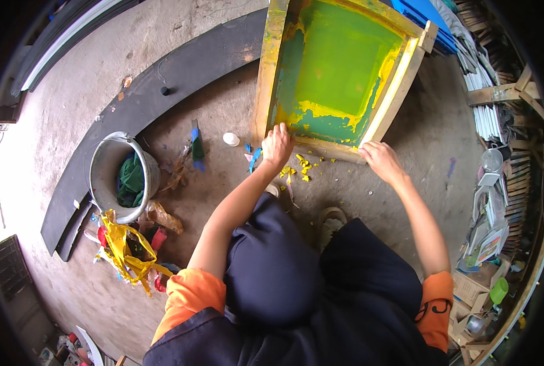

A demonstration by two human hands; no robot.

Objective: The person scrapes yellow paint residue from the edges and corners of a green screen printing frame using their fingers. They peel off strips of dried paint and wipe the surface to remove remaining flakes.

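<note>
A wooden screen printing frame (400,79) is in front of me, its mesh (339,58) green with patches of yellow ink along the edges. My left hand (277,146) is closed over the near rail by the left corner, its fingertips reaching the inner edge. At the near right corner, my right hand (381,160) grips the wood with bent fingers. Yellow flakes (304,166) lie on the floor below the near rail. A scraper with a blue handle (197,146) and a small white cap-like piece (231,139) rest to the left.
A grey bucket (148,177) holding dark green cloth stands at the left, beside crumpled yellow plastic strips (125,250). Behind it curves a long dark board (192,67). Stacked frames and clutter (488,207) line the right side. My shoes are on the concrete floor (369,201).
</note>
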